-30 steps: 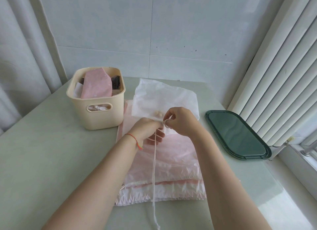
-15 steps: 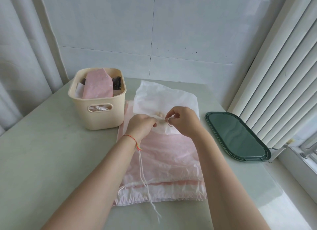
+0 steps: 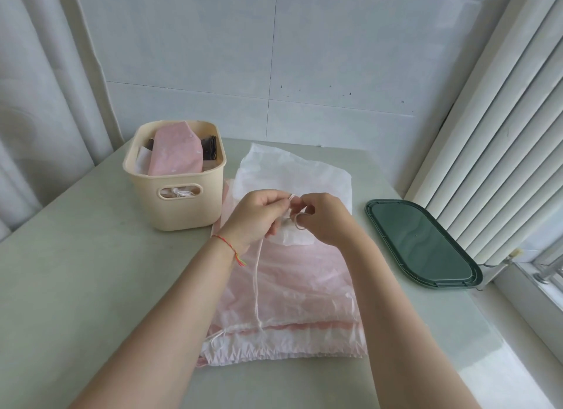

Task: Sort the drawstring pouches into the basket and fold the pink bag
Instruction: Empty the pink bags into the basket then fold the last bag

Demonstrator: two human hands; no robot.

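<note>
Head view: your left hand (image 3: 259, 216) pinches the white drawstring (image 3: 256, 286) at its upper end, fingers curled round it; the cord hangs down across the pink bag (image 3: 292, 289). Your right hand (image 3: 326, 219) pinches a small loop of the same cord. Both hands work over the white pouch (image 3: 292, 174), which lies on the pink bag's far end. The bag lies flat on the tabletop (image 3: 76, 271). The basket (image 3: 179, 207), left of it, holds pouches. A green tray (image 3: 423, 244) lies to the right.
</note>
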